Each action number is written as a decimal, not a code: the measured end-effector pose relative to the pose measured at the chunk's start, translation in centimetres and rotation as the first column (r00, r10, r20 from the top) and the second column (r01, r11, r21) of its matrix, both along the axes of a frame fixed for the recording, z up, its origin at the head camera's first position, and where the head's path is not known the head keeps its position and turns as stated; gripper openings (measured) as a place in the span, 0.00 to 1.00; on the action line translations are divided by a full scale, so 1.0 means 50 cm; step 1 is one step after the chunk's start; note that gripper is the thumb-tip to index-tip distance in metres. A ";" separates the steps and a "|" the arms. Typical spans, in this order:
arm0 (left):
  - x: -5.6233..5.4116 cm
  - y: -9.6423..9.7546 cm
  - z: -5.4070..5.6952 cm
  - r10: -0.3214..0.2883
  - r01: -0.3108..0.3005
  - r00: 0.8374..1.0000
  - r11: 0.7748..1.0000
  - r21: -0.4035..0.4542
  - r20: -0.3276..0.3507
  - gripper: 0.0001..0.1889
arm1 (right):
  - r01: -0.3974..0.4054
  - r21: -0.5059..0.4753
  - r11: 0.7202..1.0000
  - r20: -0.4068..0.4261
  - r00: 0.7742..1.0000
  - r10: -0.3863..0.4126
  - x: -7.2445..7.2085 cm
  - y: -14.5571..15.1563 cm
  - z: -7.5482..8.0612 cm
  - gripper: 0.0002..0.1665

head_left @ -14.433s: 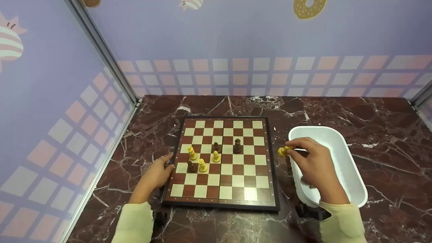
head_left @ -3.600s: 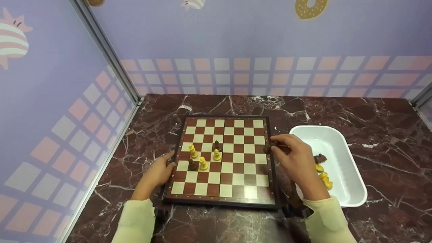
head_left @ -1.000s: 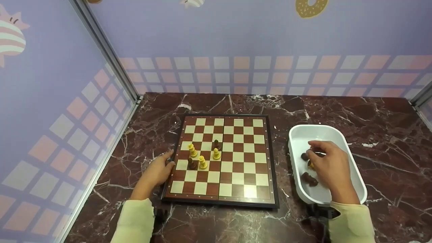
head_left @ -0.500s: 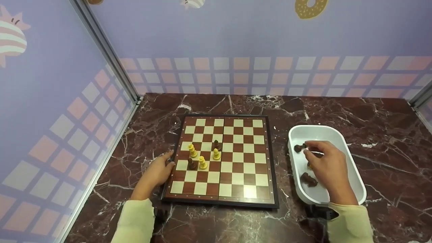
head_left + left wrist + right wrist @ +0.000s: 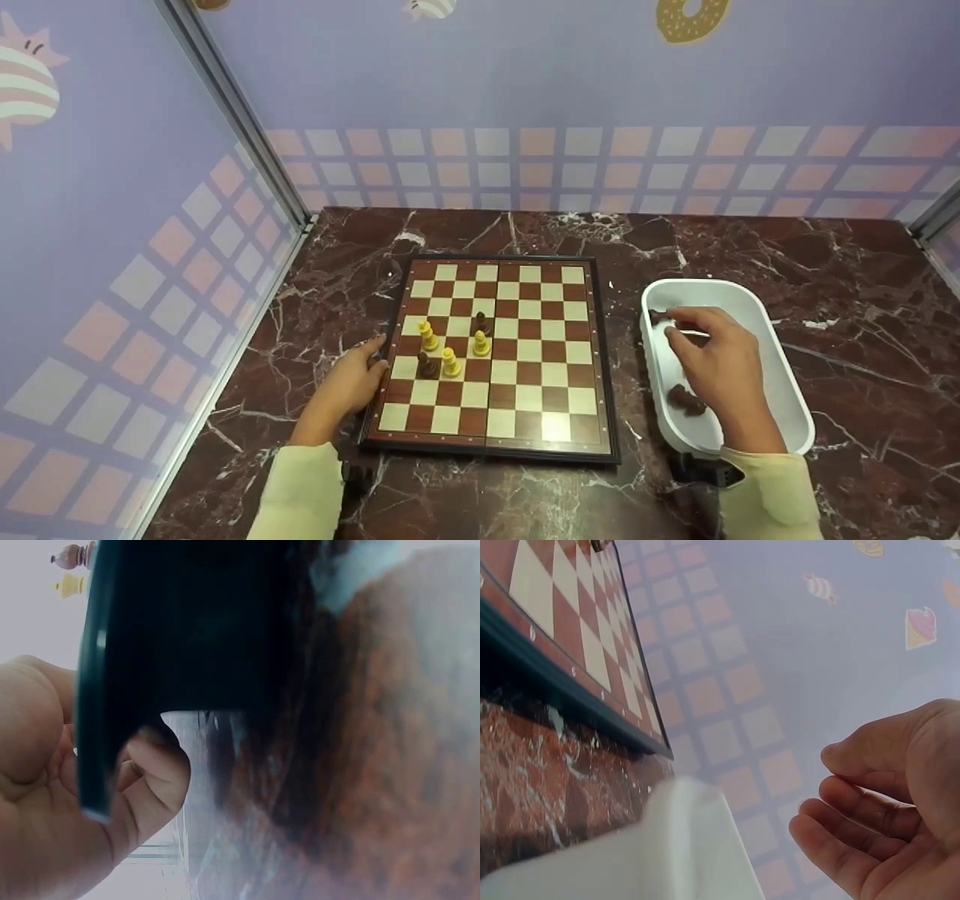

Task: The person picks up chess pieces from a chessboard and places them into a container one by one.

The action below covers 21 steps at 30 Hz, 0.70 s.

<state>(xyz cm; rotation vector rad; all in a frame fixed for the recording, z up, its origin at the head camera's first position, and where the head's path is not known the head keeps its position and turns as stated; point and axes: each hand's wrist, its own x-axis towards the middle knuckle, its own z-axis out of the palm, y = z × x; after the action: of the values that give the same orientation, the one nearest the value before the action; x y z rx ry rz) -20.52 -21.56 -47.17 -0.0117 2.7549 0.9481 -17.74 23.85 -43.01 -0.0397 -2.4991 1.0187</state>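
Observation:
A brown-and-cream chessboard with a black rim lies on the table. My left hand holds its left edge, and the left wrist view shows a curled finger against the dark side. On the board's left half stand yellow chess pieces, including a king and a pawn, and dark pieces. My right hand hovers over a white tray, fingers loosely bent. A dark chess piece lies by its fingertips at the tray's wall; the right wrist view shows nothing between thumb and fingers.
Another dark piece lies in the tray, partly beside my wrist. The marbled table meets a patterned back wall, with a side panel on the left.
Earlier, my right hand carried a dark piece from the board's right half to the tray. Over the last second it shifts slightly left, and a dark piece moves to the tray's left wall.

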 end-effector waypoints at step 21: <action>-0.001 0.001 -0.003 0.014 -0.014 1.000 1.000 0.003 -0.002 0.27 | -0.077 -0.083 0.994 -0.071 0.995 0.072 -0.013 -0.062 0.016 0.11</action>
<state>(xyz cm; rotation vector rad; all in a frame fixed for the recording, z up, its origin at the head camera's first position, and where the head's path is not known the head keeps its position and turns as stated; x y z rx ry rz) -20.59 -21.52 -47.30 -0.0298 2.7583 0.9567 -18.37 20.76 -42.19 0.0619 -2.4100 1.1383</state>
